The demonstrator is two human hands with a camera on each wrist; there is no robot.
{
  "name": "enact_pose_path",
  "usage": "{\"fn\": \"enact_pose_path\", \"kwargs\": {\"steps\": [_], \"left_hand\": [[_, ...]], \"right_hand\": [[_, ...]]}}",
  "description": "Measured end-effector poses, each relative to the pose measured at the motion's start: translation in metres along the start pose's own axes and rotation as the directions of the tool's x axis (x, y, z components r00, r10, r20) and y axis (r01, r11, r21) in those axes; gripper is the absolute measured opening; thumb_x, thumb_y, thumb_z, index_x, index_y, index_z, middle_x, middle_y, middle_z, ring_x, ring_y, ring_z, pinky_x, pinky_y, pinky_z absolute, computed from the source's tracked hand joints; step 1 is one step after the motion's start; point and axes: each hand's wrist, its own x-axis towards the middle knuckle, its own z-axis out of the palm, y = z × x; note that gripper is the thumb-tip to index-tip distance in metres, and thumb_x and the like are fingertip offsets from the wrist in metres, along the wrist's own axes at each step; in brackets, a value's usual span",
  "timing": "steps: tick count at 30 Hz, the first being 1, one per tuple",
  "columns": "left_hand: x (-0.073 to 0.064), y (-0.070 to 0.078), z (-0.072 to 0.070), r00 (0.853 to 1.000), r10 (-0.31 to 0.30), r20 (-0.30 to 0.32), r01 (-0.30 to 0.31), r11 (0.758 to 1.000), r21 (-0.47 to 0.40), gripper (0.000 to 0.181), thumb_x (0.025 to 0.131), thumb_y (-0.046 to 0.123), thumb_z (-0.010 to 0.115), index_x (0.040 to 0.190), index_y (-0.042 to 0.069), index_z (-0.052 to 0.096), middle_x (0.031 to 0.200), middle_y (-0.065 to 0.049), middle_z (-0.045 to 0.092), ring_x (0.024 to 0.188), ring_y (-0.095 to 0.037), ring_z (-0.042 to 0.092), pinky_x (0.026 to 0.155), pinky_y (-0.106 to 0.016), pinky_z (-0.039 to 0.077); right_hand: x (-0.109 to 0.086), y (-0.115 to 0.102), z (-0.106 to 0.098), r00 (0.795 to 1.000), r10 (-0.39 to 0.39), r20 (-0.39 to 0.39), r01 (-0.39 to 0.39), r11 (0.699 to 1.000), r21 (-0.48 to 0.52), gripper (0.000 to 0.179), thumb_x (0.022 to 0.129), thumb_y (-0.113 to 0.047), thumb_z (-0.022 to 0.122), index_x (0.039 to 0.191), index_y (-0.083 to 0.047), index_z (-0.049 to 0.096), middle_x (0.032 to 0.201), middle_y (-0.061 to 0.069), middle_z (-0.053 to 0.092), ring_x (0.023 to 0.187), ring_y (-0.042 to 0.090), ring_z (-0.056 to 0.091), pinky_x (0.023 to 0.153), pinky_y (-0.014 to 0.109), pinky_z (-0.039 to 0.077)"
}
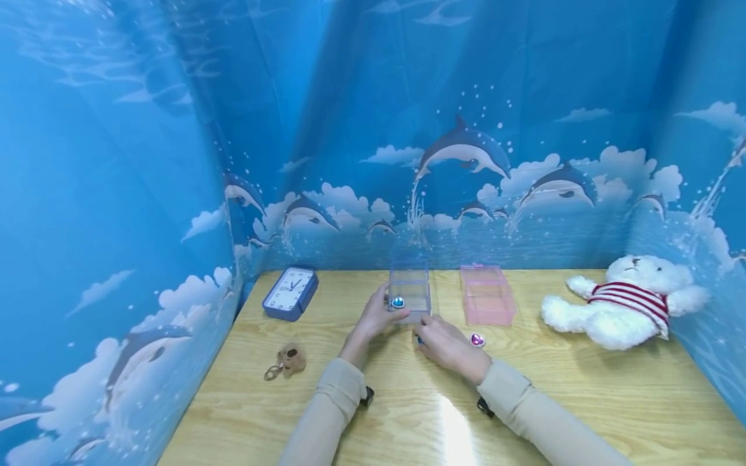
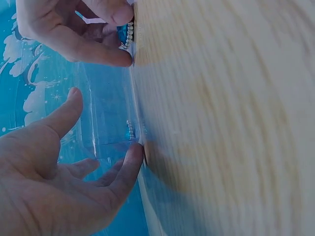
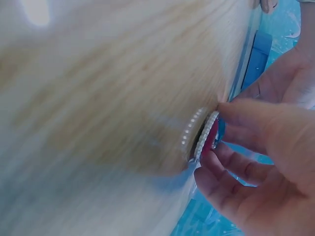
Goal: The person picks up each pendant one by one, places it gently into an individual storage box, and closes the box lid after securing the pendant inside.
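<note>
My left hand [image 1: 380, 315] is at the left side of a clear hinged box [image 1: 416, 315], its lid raised at the back. In the left wrist view its fingers are spread, one fingertip right at the box's lower corner and the thumb standing apart. A blue gem with a silver beaded rim [image 1: 397, 302] lies inside the box. Just in front of the box, my right hand [image 1: 445, 343] pinches another blue gem [image 2: 125, 33] close over the table. A pink gem with a beaded rim [image 1: 478, 340] lies beside the right hand, overlapping the fingers in the right wrist view.
An open pink box [image 1: 489, 304] stands right of the clear one. A white teddy bear in a striped shirt [image 1: 626, 304] lies far right. At left are a blue clock [image 1: 290, 293] and a brown plush keychain [image 1: 291, 359]. A dolphin-print curtain [image 1: 361, 129] surrounds the wooden table [image 1: 396, 414].
</note>
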Motion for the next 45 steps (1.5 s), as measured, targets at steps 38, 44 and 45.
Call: {"fn": "enact_pose_path", "kwargs": {"steps": [38,44,45], "left_hand": [[-0.002,-0.001,0.002,0.999,-0.026,0.019,0.026,0.999,-0.042,0.094,0.089,0.017,0.084,0.166,0.010,0.029,0.148,-0.025,0.058,0.136,-0.043,0.057,0.118,-0.061,0.047],[-0.002,0.002,0.000,0.999,-0.043,0.005,0.043,0.999,-0.018,0.095,0.089,0.019,0.084,0.166,0.013,0.030,0.150,-0.023,0.058,0.137,-0.042,0.057,0.119,-0.061,0.046],[-0.001,0.002,0.000,0.999,-0.043,0.003,0.043,0.999,-0.011,0.095,0.089,0.020,0.084,0.166,0.012,0.030,0.150,-0.023,0.057,0.137,-0.042,0.057,0.119,-0.061,0.046]], "right_hand": [[0.013,0.030,-0.037,0.956,0.173,-0.239,-0.072,0.922,0.380,0.028,0.087,0.011,0.068,0.113,0.003,0.073,0.108,0.018,0.071,0.090,0.022,0.069,0.079,0.032,0.065],[0.010,0.028,-0.035,0.976,0.100,-0.193,-0.032,0.944,0.328,0.023,0.089,0.002,0.073,0.111,0.000,0.073,0.103,0.016,0.074,0.087,0.020,0.070,0.076,0.029,0.064],[0.008,0.026,-0.034,0.984,0.070,-0.163,-0.014,0.948,0.319,0.024,0.089,0.001,0.074,0.114,0.000,0.073,0.104,0.015,0.074,0.088,0.022,0.070,0.076,0.029,0.064]]}}
